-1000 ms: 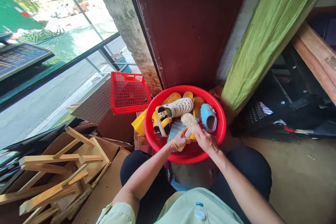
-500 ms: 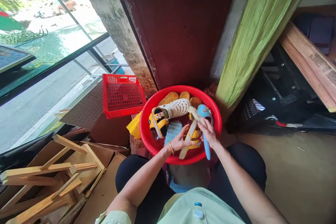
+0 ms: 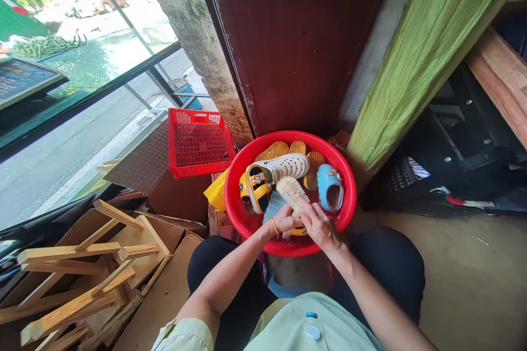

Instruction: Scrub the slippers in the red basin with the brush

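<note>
So the right hand (image 3: 320,226) is wrapped round a bristle brush (image 3: 290,193) over a yellow sandal (image 3: 300,232) in a red basin (image 3: 288,134); left hand (image 3: 283,220) half-curled, grip unclear.

The floor (image 3: 448,279), lower right, carries a red plastic basin (image 3: 288,136) at center and cardboard (image 3: 162,299) at lower left.

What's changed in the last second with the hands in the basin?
The right hand has swung the brush back down onto the yellow sandal, and the left hand has moved in against the sandal. The white clog and blue slipper stayed in the red basin.
</note>
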The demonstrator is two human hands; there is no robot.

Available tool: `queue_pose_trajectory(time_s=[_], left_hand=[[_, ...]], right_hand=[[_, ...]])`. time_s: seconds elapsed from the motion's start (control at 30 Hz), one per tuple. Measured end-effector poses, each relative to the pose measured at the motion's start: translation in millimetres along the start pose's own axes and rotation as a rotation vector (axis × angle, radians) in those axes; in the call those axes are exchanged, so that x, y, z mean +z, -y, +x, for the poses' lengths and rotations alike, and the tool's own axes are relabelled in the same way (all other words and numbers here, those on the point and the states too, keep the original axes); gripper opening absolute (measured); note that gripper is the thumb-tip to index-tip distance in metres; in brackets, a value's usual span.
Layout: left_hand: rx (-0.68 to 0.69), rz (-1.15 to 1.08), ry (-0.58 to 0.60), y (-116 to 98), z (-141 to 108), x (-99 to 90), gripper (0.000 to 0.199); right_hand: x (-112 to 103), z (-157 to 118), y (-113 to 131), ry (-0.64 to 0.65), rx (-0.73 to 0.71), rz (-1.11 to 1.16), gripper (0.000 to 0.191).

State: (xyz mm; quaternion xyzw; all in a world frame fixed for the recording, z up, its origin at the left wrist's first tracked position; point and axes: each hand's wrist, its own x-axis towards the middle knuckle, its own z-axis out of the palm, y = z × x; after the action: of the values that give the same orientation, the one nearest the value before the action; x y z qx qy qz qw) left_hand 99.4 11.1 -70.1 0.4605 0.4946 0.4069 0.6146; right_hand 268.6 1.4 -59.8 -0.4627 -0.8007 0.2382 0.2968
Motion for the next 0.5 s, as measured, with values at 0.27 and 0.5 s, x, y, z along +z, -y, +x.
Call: queue_pose_trajectory(time_s=[0.27,0.5], left_hand=[[0.080,-0.198,0.111,-10,-8,-7.0,0.098],[0.165,-0.164,-0.145,-21,4,-19.0,0.049]], right_hand=[[-14,52,-25,-0.122,0.236,0.196,0.051],[-22,34,0,-0.116,0.414,0.475,0.068]])
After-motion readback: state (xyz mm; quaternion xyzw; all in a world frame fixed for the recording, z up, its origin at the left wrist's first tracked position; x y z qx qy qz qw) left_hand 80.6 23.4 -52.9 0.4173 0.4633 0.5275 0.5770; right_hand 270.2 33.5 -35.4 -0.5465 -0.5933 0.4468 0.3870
